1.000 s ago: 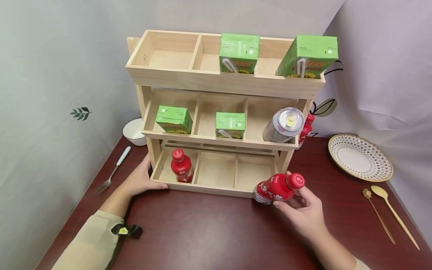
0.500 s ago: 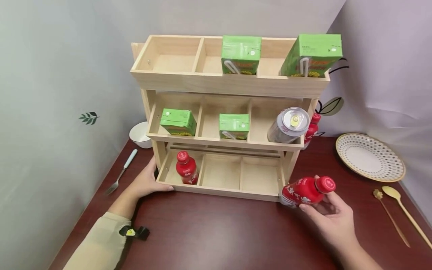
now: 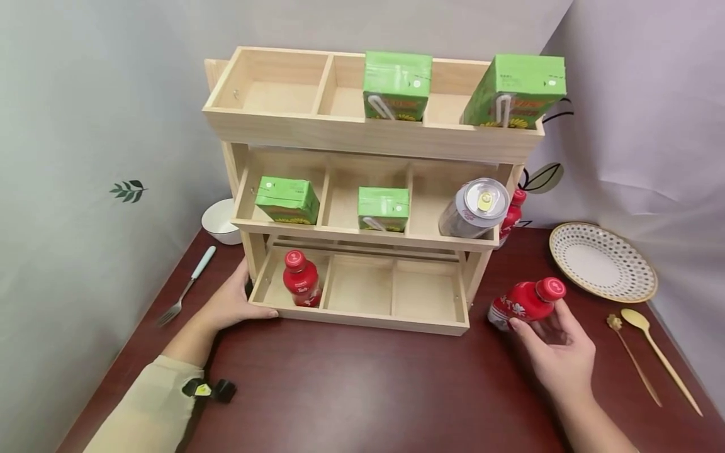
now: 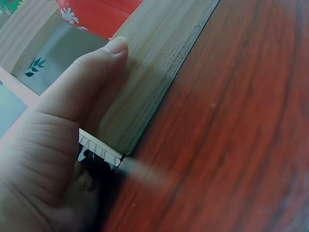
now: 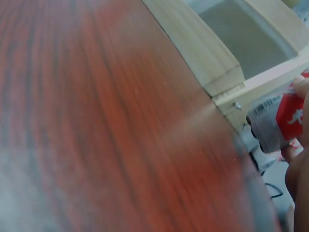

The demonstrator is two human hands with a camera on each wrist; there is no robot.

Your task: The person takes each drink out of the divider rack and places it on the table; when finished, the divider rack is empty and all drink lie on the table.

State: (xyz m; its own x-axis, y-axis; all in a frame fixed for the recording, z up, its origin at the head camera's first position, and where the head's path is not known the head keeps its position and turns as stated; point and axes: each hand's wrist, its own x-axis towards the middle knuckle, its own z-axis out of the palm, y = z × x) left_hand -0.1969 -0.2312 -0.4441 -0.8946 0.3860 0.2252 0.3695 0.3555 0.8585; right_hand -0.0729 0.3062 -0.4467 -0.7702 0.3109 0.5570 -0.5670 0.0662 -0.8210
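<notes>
My right hand grips a red bottle with a red cap, just right of the three-tier wooden rack. The bottle leans, its cap toward the upper right; in the right wrist view its pale base shows beside the rack's lower corner. At the rack's lower left corner my left hand holds the bottom tier, thumb along the front board, other fingers mostly hidden at the side. Another red bottle stands in the bottom tier's left compartment.
Green drink cartons stand in the upper two tiers. A silver can leans in the middle tier's right compartment. Another red bottle is partly hidden behind the rack. A bowl and fork lie left; a plate and gold spoon right.
My right hand has moved the red bottle rightward, from in front of the bottom tier's right corner to beside the rack. My left hand stays on the rack's corner. The head view shifted slightly.
</notes>
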